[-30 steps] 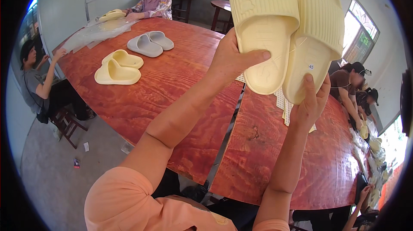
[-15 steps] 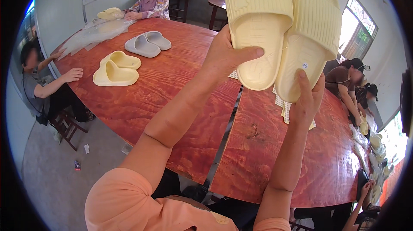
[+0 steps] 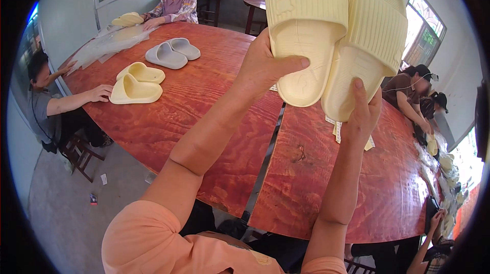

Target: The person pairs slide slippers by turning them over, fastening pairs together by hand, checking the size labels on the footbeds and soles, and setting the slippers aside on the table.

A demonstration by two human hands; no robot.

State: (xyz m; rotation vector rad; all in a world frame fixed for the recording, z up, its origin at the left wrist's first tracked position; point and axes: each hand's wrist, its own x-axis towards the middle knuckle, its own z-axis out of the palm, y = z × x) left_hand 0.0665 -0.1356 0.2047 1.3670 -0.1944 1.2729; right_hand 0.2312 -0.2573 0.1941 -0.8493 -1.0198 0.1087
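My left hand (image 3: 263, 65) grips a pale yellow ribbed slipper (image 3: 308, 1) by its edge, thumb lying on the footbed. In my right hand (image 3: 361, 108) is a matching slipper (image 3: 376, 29), held near its heel with the thumb pressed on the footbed. Both slippers are raised above the table side by side, heels toward me and inner sides touching, their tops partly cut off by the frame edge. Behind my hands, sheets of small stickers (image 3: 337, 130) lie on the red wooden table (image 3: 229, 136).
A yellow slipper pair (image 3: 137, 90) and a grey pair (image 3: 173, 53) stand on the table's left side. A person at left (image 3: 43, 100) touches the yellow pair. Clear plastic bags (image 3: 109, 44) lie near another person at far left. More people work at right beside slippers and bags.
The seated person at left has leaned in and reached a hand to the yellow pair on the table. A small round sticker on my right-hand slipper, seen before, no longer shows near my thumb.
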